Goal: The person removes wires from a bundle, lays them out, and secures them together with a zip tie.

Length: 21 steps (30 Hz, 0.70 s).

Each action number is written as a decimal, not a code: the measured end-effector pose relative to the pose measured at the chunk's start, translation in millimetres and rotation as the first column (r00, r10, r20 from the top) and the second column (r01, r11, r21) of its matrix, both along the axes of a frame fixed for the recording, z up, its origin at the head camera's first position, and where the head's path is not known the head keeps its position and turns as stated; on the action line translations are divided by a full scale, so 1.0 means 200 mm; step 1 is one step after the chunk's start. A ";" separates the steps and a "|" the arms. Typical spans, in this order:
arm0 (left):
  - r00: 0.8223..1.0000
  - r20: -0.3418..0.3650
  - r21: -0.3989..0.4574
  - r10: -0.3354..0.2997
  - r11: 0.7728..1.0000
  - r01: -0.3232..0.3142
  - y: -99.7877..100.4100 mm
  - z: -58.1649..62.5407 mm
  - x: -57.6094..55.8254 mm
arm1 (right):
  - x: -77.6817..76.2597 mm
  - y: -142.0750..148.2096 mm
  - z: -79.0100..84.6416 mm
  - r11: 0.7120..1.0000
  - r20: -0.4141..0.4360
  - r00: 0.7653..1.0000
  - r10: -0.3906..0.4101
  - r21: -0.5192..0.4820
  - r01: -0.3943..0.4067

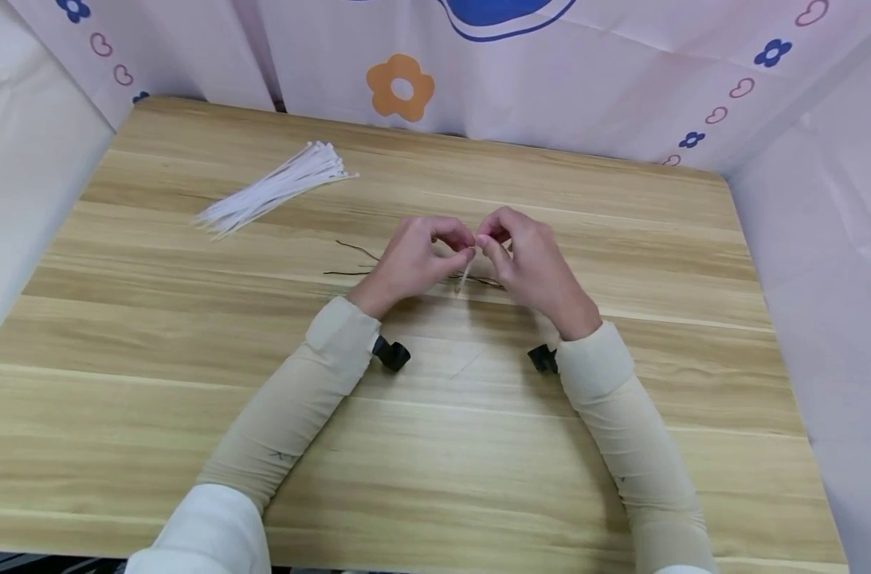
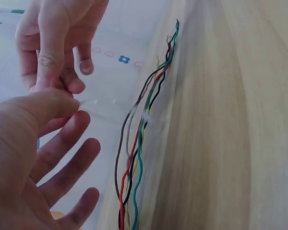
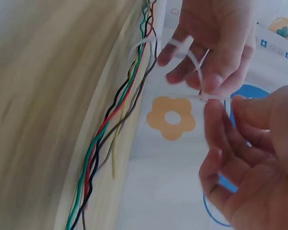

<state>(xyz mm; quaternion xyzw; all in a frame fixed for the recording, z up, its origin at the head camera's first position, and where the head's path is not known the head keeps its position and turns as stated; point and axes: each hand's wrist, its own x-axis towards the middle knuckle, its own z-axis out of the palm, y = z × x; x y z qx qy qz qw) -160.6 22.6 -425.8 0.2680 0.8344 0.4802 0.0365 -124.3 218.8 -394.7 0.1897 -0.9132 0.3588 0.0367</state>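
A white cable tie (image 3: 196,60) is bent into a loop around a bundle of thin wires (image 2: 138,163) coloured red, black, green, yellow and grey. My left hand (image 1: 415,259) pinches the tie near its small head between thumb and forefinger, its other fingers loosely spread. Close by on the right, my right hand (image 1: 531,259) pinches the tie's tail end with thumb and fingertips. The fingers partly cover the tie's head and tail. Beneath both hands, the wires run left to right along the table, partly hidden by the left hand in the head view.
A loose pile of white cable ties (image 1: 277,190) lies at the back left of the wooden table (image 1: 435,478). Behind the table hangs a printed curtain (image 1: 320,72), and pale cloth (image 1: 808,239) borders the right side. Each wrist carries a small black camera (image 1: 392,355).
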 end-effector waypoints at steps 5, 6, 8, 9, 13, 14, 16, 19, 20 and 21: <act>0.999 0.011 0.008 0.030 1.000 -0.030 0.01 0.00 0.00 | -0.01 0.01 0.00 0.999 -0.018 1.000 0.016 -0.039 -0.016; 0.999 0.012 0.014 0.034 0.999 -0.034 0.02 0.00 0.01 | -0.01 0.01 0.00 0.999 -0.027 0.999 0.019 -0.037 -0.020; 0.999 0.008 0.018 0.039 0.999 -0.040 0.02 0.00 0.01 | -0.01 0.01 0.00 0.999 -0.040 0.999 0.029 -0.033 -0.030; 0.999 0.006 0.017 0.042 0.999 -0.042 0.02 0.00 0.01 | -0.01 0.00 0.00 0.999 -0.043 0.999 0.032 -0.032 -0.033; 0.999 -0.027 0.002 0.032 0.999 -0.032 0.01 0.00 0.01 | -0.01 -0.01 -0.01 0.999 -0.047 0.999 0.027 -0.020 -0.028; 0.999 -0.036 -0.005 0.028 1.000 -0.028 0.01 0.00 0.01 | -0.01 -0.01 -0.01 1.000 -0.046 0.999 0.019 -0.018 -0.020; 0.998 -0.060 -0.017 0.016 1.000 -0.017 0.01 0.01 0.02 | -0.01 -0.02 -0.02 1.000 -0.042 0.999 -0.001 -0.012 0.001; 0.996 -0.084 -0.037 0.005 0.999 -0.008 0.02 0.01 0.02 | 0.00 -0.02 -0.02 0.999 -0.033 0.999 -0.031 -0.010 0.031; 0.997 -0.083 -0.052 0.003 0.999 -0.008 0.02 0.01 0.02 | 0.00 -0.03 -0.02 0.999 -0.029 0.999 -0.038 -0.013 0.038; 0.996 -0.085 -0.065 -0.002 0.998 -0.004 0.02 0.00 0.02 | 0.00 -0.03 -0.01 0.999 -0.029 0.999 -0.043 -0.022 0.042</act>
